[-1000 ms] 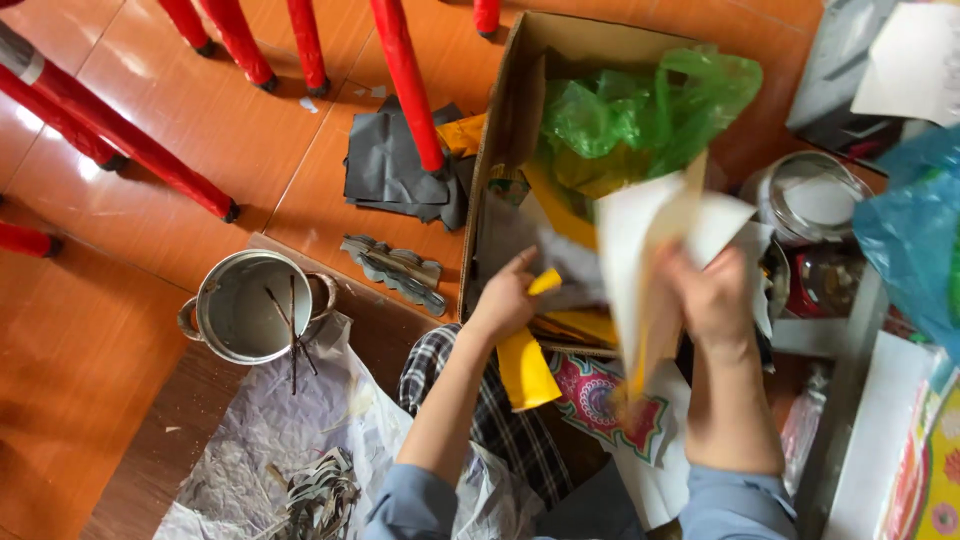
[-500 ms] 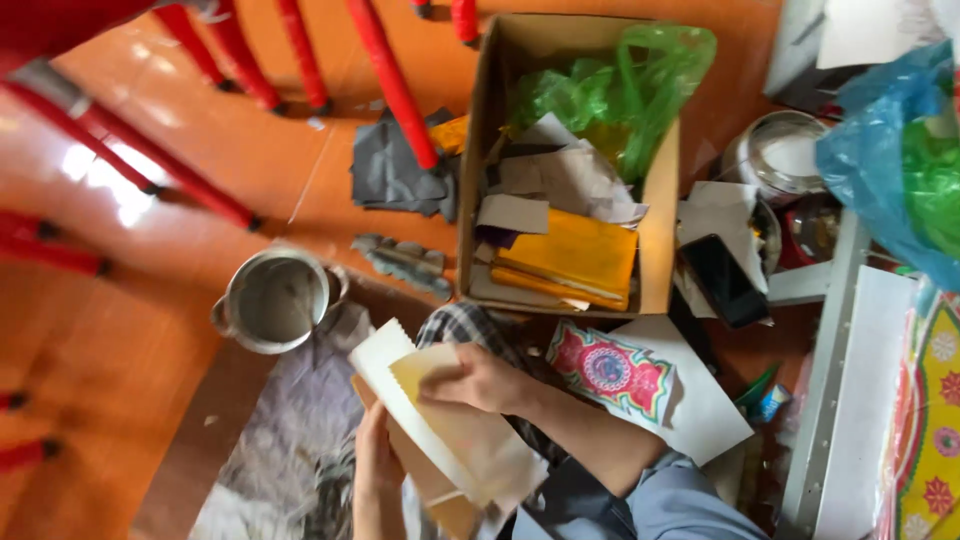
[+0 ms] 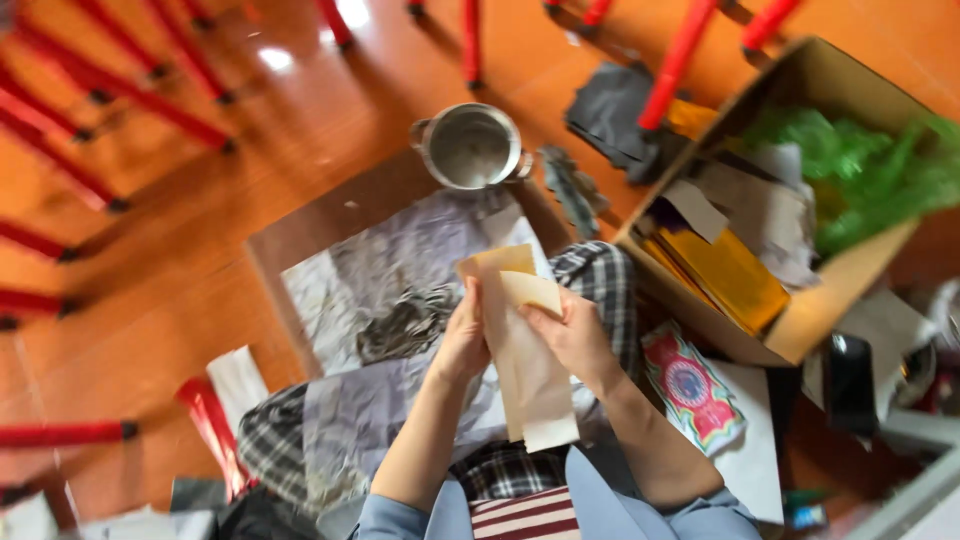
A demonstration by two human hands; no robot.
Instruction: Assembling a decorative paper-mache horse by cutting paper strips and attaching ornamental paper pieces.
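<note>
On the glossy orange tiled floor, over my lap, my left hand and right hand pinch a stack of tan paper sheets from both sides, sorting barely begun, the cardboard box at right still full.

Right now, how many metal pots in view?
1. The metal pot stands on the floor beyond the paper sheets held by both hands. More may be hidden off the blurred right edge.
</note>
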